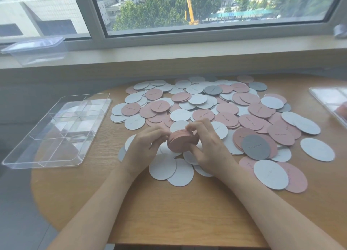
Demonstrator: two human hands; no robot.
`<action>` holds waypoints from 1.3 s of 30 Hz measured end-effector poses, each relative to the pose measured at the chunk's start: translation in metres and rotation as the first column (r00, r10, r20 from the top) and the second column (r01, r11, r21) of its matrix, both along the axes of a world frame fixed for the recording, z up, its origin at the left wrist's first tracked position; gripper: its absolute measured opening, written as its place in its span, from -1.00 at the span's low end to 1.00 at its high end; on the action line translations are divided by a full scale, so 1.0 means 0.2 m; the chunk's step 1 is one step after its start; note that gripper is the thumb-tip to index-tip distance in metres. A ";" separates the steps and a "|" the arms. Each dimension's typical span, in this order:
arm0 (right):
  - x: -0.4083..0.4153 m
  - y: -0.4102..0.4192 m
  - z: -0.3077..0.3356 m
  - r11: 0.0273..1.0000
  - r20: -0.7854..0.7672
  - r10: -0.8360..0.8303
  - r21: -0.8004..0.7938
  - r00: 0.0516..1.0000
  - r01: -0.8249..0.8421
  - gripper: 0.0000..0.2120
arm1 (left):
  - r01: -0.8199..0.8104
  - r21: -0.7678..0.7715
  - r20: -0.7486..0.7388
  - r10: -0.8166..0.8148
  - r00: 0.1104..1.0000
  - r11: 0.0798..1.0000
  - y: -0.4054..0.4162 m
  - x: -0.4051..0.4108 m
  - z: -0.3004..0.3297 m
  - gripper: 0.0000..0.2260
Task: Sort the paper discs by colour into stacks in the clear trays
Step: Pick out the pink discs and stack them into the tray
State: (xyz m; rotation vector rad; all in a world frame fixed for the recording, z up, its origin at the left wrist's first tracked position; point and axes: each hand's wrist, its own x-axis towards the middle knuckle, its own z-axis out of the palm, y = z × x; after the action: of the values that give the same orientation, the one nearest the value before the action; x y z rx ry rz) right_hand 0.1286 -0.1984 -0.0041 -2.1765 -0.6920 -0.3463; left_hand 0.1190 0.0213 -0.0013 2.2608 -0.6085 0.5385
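— Holding the pink stack between both hands, just above the loose discs near the table's front. My left hand curls round its left edge, my right hand pinches the right edge and top with bent fingers.

— What lies around it?

— White discs directly beneath and toward me, and a wide scatter of pink, white and grey paper discs spread behind and to the right. One grey disc rests on pink ones just right of my right hand.

— And the trays?

— A clear divided tray sits to the left on the wooden table, apart from the discs. I can't make out anything stacked in its compartments through the reflections. A second tray is cut off at the right edge, with something pinkish inside, too blurred to name.

— The room?

— A sill runs behind the table, with a clear box on it at left. Above is a window showing trees, buildings and a yellow crane. The writing on the discs is too small to read.
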 end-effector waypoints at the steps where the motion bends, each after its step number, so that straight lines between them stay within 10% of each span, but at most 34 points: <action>1: 0.00 0.00 0.00 1.000 0.003 0.005 0.003 1.000 -0.005 -0.61 | 0.002 0.010 0.001 -0.002 1.000 1.000 0.00 0.00 0.00 -0.83; 7: 0.01 0.00 -0.01 1.000 -0.043 0.002 0.000 0.999 -0.002 -0.65 | -0.193 -0.009 -0.033 0.192 0.981 0.981 -0.01 0.05 0.02 -0.81; 17: 0.01 0.00 -0.02 1.000 -0.061 0.015 0.006 0.998 -0.015 -0.68 | -0.501 0.463 -0.228 0.644 0.730 0.731 -0.10 0.31 0.07 -0.60; 31: 0.01 0.00 -0.01 0.999 -0.051 0.033 0.015 0.998 -0.032 -0.69 | -0.448 0.110 -0.645 0.407 0.647 0.887 -0.06 0.36 0.17 -0.69; 39: 0.01 0.00 0.00 1.000 -0.057 0.028 0.015 0.998 -0.027 -0.69 | -0.446 0.027 -0.628 0.362 0.689 0.895 -0.04 0.36 0.16 -0.74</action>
State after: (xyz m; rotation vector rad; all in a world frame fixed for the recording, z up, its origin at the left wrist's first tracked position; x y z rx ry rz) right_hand 0.1307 -0.1992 -0.0047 -2.1531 -0.6846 -0.2724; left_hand 0.1906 0.0131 0.0310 2.2620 0.2716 -0.0017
